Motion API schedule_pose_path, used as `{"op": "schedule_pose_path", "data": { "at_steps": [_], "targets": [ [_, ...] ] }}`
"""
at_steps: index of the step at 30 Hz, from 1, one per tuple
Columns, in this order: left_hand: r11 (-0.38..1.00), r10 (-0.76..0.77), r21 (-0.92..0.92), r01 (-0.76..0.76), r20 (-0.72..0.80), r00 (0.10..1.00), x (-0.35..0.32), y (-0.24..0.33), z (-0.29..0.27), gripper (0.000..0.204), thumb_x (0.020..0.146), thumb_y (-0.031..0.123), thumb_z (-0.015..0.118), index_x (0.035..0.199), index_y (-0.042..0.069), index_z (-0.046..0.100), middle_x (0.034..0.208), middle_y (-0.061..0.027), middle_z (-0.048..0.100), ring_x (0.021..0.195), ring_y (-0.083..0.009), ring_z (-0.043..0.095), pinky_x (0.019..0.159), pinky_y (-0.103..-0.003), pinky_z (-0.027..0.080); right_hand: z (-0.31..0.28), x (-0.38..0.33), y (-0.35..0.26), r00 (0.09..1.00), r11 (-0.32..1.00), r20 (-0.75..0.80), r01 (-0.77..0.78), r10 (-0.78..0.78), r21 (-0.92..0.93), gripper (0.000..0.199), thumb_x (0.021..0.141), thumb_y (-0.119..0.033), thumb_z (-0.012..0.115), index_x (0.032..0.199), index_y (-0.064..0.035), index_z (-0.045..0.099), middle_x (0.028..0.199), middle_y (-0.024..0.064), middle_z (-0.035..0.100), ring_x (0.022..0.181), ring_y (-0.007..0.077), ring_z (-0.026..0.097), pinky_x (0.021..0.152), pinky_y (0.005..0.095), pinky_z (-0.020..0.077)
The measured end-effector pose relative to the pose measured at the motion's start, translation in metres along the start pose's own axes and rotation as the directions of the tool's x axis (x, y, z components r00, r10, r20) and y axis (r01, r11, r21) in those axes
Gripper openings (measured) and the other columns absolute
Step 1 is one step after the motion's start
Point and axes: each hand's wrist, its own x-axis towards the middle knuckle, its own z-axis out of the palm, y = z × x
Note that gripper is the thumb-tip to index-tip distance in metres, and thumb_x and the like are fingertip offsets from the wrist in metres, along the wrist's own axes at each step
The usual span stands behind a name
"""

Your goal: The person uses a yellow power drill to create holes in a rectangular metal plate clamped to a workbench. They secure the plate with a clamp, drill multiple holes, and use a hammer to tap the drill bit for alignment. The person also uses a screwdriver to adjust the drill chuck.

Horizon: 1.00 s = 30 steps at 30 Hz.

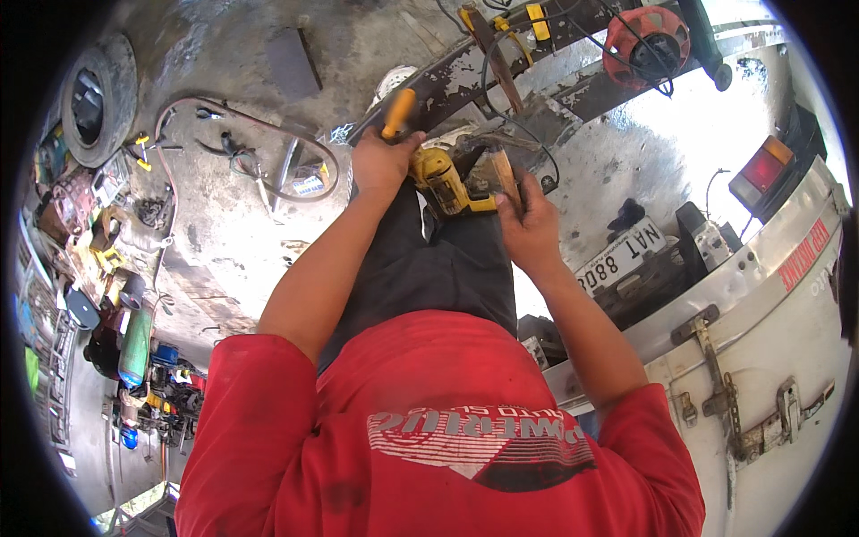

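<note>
My left hand (pixel 380 163) is closed, and an orange handle (pixel 401 111) with a dark, blurred side rises from its fingers. Close beside its fingertips is a yellow-and-black power tool (pixel 440 179), above my dark trousers; whether this hand also touches it, I cannot tell. My right hand (pixel 530 219) grips a brown, wooden-looking handle (pixel 506 174) between thumb and fingers, on the right side of the power tool. What the far end of that handle joins is unclear. A black cable (pixel 488 67) loops down past the right hand.
To the right stands a whitish vehicle body (pixel 761 376) with a red-orange tail lamp (pixel 762 177) and a white plate (pixel 622 252). A red cable reel (pixel 646 46) lies at the far right. Leftward are a hose (pixel 255 116), a tyre (pixel 98 100) and a green cylinder (pixel 136 345).
</note>
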Motion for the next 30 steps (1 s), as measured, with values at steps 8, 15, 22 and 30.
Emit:
{"op": "schedule_pose_path", "data": {
  "at_steps": [8,15,22,30],
  "targets": [
    [0.994,0.104,-0.025,-0.103,0.079,0.991,0.014,-0.016,-0.016,0.073,0.072,0.049,0.096,0.111,-0.008,0.071,0.098,-0.0255,0.077,0.095,-0.0391,0.076,0.086,-0.045,0.057,0.012,0.004,0.017,1.000,0.999,0.015,-0.024,0.024,0.025,0.044,0.098,-0.015,0.068,0.138,0.0028,0.059,0.112,0.0314,0.073,0.107,0.0502,0.071,0.091,0.0491,0.0564],
    [0.995,0.091,-0.055,-0.087,0.078,0.993,0.022,-0.019,-0.023,0.071,0.075,0.031,0.097,0.127,-0.006,0.066,0.106,-0.0184,0.077,0.098,-0.0292,0.072,0.090,-0.041,0.057,0.010,0.007,0.008,0.999,1.000,0.044,-0.022,0.022,-0.002,0.046,0.098,-0.015,0.069,0.138,0.0042,0.058,0.114,0.0319,0.073,0.109,0.0509,0.070,0.092,0.0501,0.0560],
    [0.943,0.136,-0.325,-0.076,0.168,0.976,0.029,-0.059,-0.023,0.074,0.078,0.018,0.096,0.138,-0.006,0.060,0.117,-0.0134,0.074,0.102,-0.0212,0.067,0.093,-0.035,0.054,0.013,0.010,0.014,0.997,0.999,0.057,-0.045,0.047,-0.023,0.045,0.098,-0.016,0.070,0.136,0.0054,0.059,0.109,0.0337,0.072,0.107,0.0525,0.070,0.092,0.0502,0.0558],
    [0.870,0.032,-0.486,0.083,0.225,0.974,0.022,-0.039,-0.064,0.061,0.098,0.036,0.080,0.144,0.000,0.060,0.119,-0.0100,0.072,0.109,-0.0217,0.066,0.099,-0.034,0.051,0.011,0.006,0.018,0.999,0.999,0.031,-0.036,0.035,0.021,0.045,0.098,-0.016,0.071,0.134,0.0062,0.059,0.107,0.0340,0.072,0.103,0.0528,0.070,0.089,0.0495,0.0559]
  ]
}}
